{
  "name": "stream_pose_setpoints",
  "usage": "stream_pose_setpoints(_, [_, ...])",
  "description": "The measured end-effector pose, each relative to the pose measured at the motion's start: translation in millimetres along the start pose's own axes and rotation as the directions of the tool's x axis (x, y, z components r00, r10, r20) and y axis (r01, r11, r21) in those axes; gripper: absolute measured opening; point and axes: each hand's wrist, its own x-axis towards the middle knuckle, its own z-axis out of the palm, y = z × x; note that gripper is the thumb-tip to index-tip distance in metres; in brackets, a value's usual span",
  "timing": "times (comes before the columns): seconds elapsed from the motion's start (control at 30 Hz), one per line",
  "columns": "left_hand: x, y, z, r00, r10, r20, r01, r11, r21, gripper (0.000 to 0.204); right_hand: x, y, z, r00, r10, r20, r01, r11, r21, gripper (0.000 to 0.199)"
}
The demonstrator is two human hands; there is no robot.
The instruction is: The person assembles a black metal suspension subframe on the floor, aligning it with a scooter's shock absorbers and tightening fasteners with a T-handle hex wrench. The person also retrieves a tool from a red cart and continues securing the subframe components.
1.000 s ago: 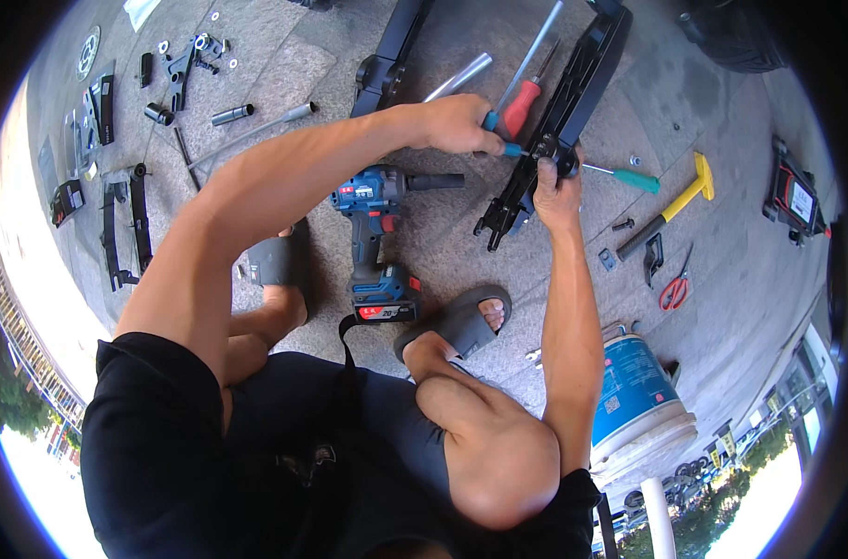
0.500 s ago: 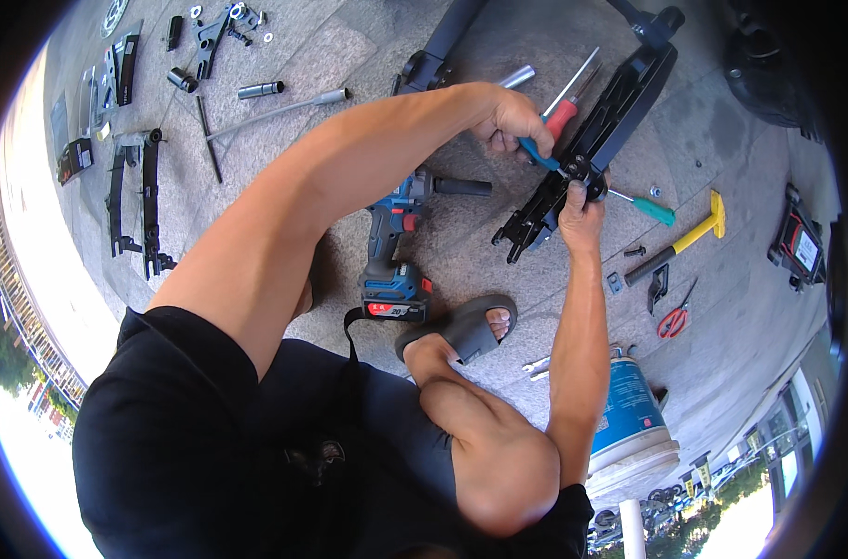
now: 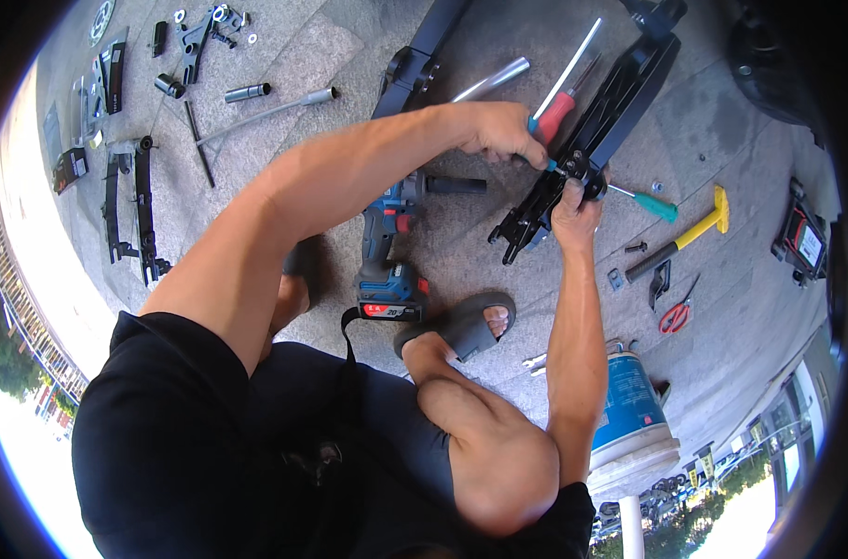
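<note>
My left hand (image 3: 508, 132) is closed around a teal-handled screwdriver (image 3: 551, 166), mostly hidden by the fingers. Its tip meets a round joint on a long black metal frame (image 3: 620, 102), which lies slanted on the paving. Gripping that frame by the joint, my right hand (image 3: 576, 219) has its thumb on top. Beyond my left fingers lie a red-handled screwdriver (image 3: 558, 115) and a long bright shaft (image 3: 573, 65). A green-handled screwdriver (image 3: 657, 206) lies right of the joint, its shaft running toward the frame.
A blue cordless impact wrench (image 3: 384, 233) stands between my feet. To the right are a yellow hammer (image 3: 699, 228), red-handled pliers (image 3: 674, 319) and a blue bucket (image 3: 629, 401). Sockets (image 3: 247, 92), a long wrench bar (image 3: 275, 112) and black brackets (image 3: 144, 210) lie left.
My left hand has turned and its forearm sits slightly lower, with the fingers closer over the screwdriver at the joint. My right hand still holds the frame.
</note>
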Motion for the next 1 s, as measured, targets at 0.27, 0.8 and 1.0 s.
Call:
stream_pose_setpoints(0.27, [5.2,19.5,-6.6,0.983,-0.149,0.104,0.131,0.977,0.168,0.022,1.5,-7.8,5.2,1.0,-0.021,-0.015,0.021,1.0,-0.012,0.084])
stream_pose_setpoints(0.8, [-10.6,-12.7,0.4,0.591,0.742,0.317,-0.424,-0.049,0.904,0.04,-2.8,-14.2,13.3,0.985,0.07,-0.157,-0.054,0.993,0.101,0.086])
stream_pose_setpoints(1.0, [-15.4,-12.6,1.1,0.588,0.742,0.322,-0.374,-0.105,0.922,0.033,-2.1,-14.5,14.6,0.977,0.03,-0.212,-0.019,0.998,0.057,0.088])
